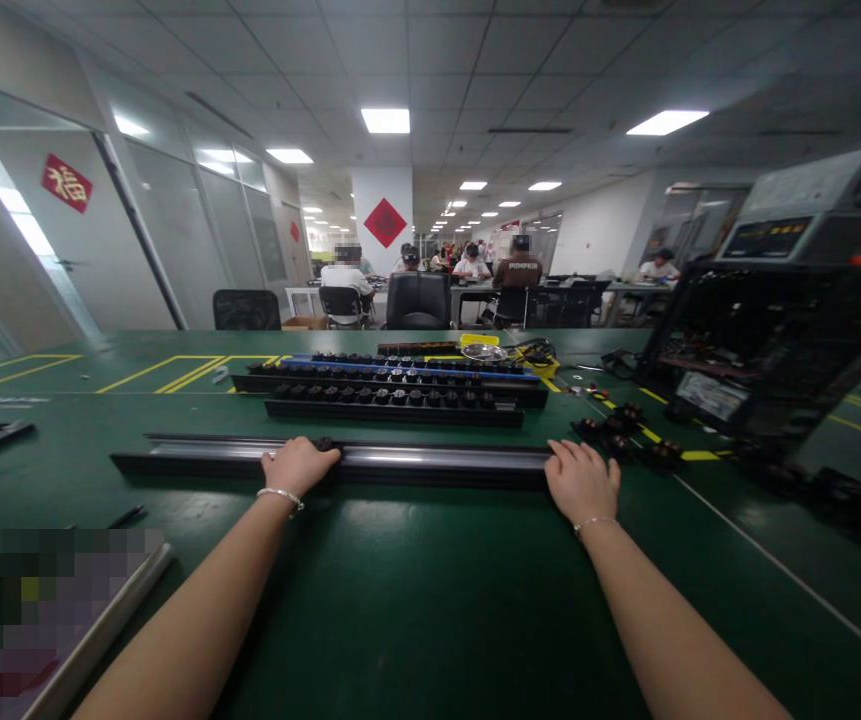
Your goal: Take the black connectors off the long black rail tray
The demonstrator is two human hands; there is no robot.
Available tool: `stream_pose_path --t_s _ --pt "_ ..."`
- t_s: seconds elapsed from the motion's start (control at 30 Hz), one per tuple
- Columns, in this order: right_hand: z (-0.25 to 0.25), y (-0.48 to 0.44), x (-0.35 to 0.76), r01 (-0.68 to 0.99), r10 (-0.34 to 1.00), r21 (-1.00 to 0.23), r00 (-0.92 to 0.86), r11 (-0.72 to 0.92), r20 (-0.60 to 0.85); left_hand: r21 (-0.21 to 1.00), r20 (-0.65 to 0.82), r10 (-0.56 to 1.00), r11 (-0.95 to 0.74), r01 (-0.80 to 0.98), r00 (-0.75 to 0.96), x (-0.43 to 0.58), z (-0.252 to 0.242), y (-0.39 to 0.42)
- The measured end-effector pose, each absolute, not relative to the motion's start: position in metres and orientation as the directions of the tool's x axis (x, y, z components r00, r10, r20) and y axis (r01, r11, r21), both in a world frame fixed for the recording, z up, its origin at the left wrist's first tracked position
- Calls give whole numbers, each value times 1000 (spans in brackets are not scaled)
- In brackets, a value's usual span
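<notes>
A long black channel rail (pixel 445 462) with a shiny inner strip lies crosswise on the green table in front of me. My left hand (pixel 299 468) is closed at its left-middle part, with a small black part (pixel 323 444) at the fingertips inside the channel; much of that part is hidden. At the rail's right end my right hand (pixel 584 482) is closed over the edge, its fingers on the far side. Just beyond, a shorter black rail (pixel 392 412) carries a row of small black round parts, and further similar rails stand behind it.
Loose black parts (pixel 662 455) lie to the right, near an open computer case (pixel 745 340). A clear dish (pixel 484 352) and cables (pixel 535 352) sit at the back. A pale-edged panel (pixel 111 625), partly pixelated, is at lower left. Several people sit at far tables.
</notes>
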State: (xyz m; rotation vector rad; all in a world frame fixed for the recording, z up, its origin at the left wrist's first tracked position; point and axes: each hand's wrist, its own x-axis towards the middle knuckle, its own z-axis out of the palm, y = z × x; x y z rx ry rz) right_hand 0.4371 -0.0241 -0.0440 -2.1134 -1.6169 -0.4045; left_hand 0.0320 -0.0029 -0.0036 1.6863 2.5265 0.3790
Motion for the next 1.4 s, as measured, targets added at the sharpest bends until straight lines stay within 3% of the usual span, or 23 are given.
stream_pose_path --t_s 0.8,1.4 --pt "-45 -23 437 959 826 -166 283 -230 488 266 112 926 322 909 -361 50 -6 -6" --pt "-41 -23 443 961 877 -170 268 -216 399 279 212 911 289 916 -352 55 -16 -15"
